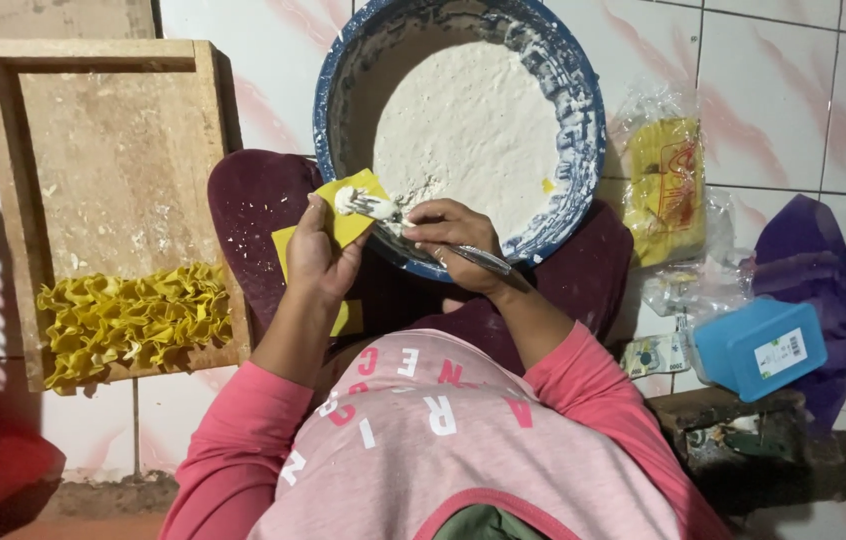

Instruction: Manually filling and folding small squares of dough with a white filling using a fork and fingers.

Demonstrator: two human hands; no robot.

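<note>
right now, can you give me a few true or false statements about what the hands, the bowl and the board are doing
1. The left hand holds a yellow square wrapper. True.
2. The right hand holds a pair of scissors. False: it holds a metal fork, its tines on the wrapper with a dab of white filling.
3. The blue-rimmed bowl holds white paste. True.
4. The wooden board is bare. False: a heap of folded yellow pieces lies at its near end.
5. The blue lidded box sits inside the bowl. False: it rests on the tiled floor to the person's right.
</note>
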